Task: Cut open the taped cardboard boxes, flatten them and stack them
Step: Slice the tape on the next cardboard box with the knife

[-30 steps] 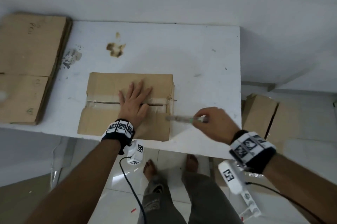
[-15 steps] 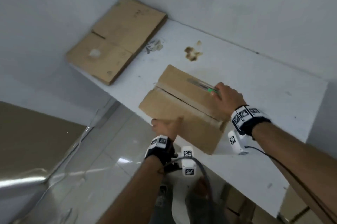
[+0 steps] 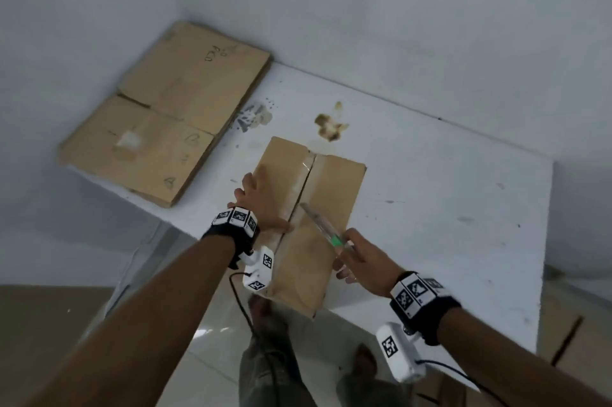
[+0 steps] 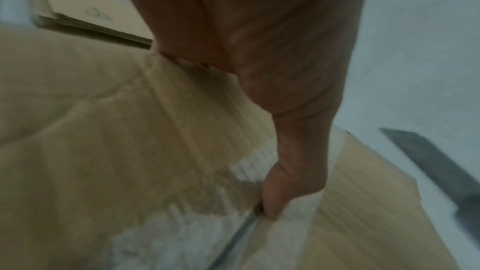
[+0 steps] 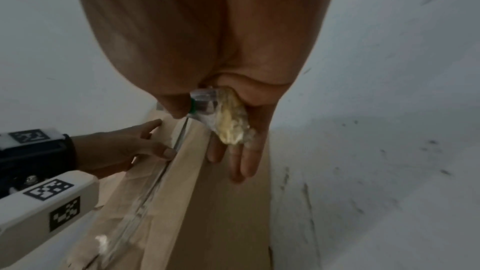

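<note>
A flat brown cardboard box (image 3: 331, 188) lies on the white table (image 3: 447, 208), its near end sticking out past the table edge. Its taped seam (image 3: 306, 181) runs away from me. My left hand (image 3: 261, 198) presses flat on the left flap, thumb (image 4: 293, 171) beside the slit seam (image 4: 239, 231). My right hand (image 3: 357, 257) grips a cutter (image 3: 323, 224) with a clear handle and green band. The blade lies over the right flap, its tip near the seam. In the right wrist view the cutter handle (image 5: 221, 114) is pinched under the thumb, the other fingers (image 5: 244, 161) straight over the box (image 5: 215, 213).
A stack of flattened cardboard (image 3: 165, 115) lies at the table's far left corner against the wall. Brown stains (image 3: 328, 128) mark the tabletop behind the box. More cardboard (image 3: 563, 350) stands on the floor at the right. My feet are on the tiled floor below.
The box has been turned so its seam now points away from me. My left hand moved from its top to its near edge and back on top. The cutter came over the box.
</note>
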